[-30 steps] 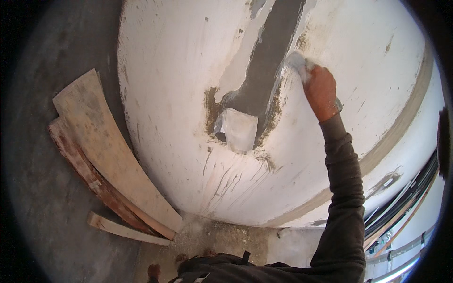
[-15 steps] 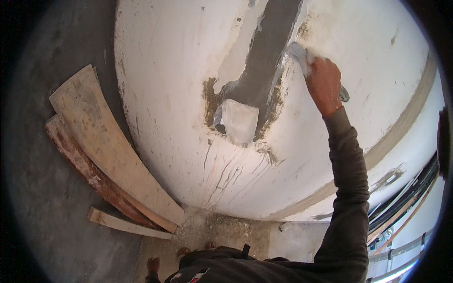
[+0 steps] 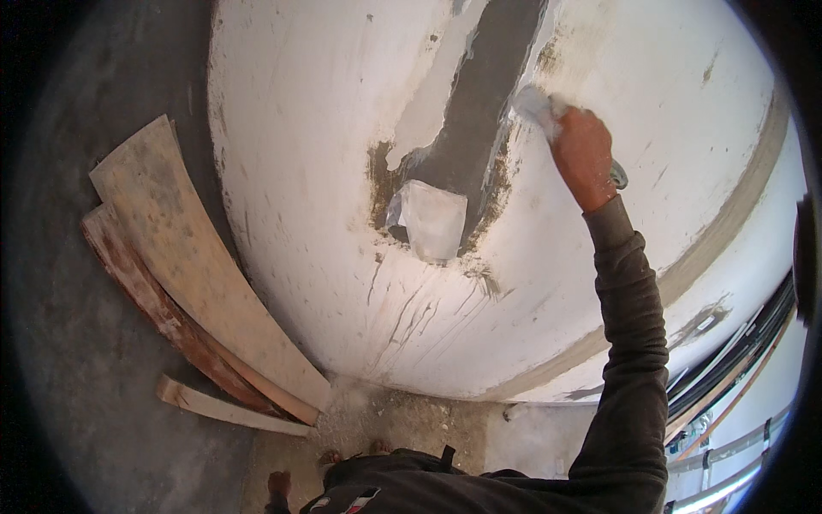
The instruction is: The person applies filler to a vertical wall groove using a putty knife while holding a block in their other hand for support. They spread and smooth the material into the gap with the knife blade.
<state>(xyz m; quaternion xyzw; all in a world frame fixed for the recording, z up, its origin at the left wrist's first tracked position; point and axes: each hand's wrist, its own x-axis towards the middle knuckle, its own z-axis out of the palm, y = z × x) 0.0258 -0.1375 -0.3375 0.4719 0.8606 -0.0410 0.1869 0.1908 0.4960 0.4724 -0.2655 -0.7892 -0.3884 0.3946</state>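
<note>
My right hand (image 3: 584, 161) is closed round a flat brush (image 3: 535, 106), which looks slightly blurred. Its pale grey, dusty head lies against the white wall (image 3: 342, 103), just right of a dark grey vertical strip of bare plaster (image 3: 481, 90). The handle's end pokes out on the far side of my fist. At the strip's lower end, a crumpled whitish plastic sheet (image 3: 437, 223) covers part of a recess with rough brown edges. Low beside my body hangs my left hand (image 3: 278, 483), away from the wall; its fingers are too small to make out.
A curved, stained board (image 3: 184, 231), a reddish-brown plank (image 3: 158, 300) and a shorter wooden piece (image 3: 227, 409) lean at the left, against a dark grey wall (image 3: 68, 257). Dusty rubble (image 3: 385, 415) covers the floor by my feet. Dark pipes (image 3: 728, 351) lie at the right.
My right hand and the brush have moved slightly down and to the left along the wall. My left hand stays in the same place.
</note>
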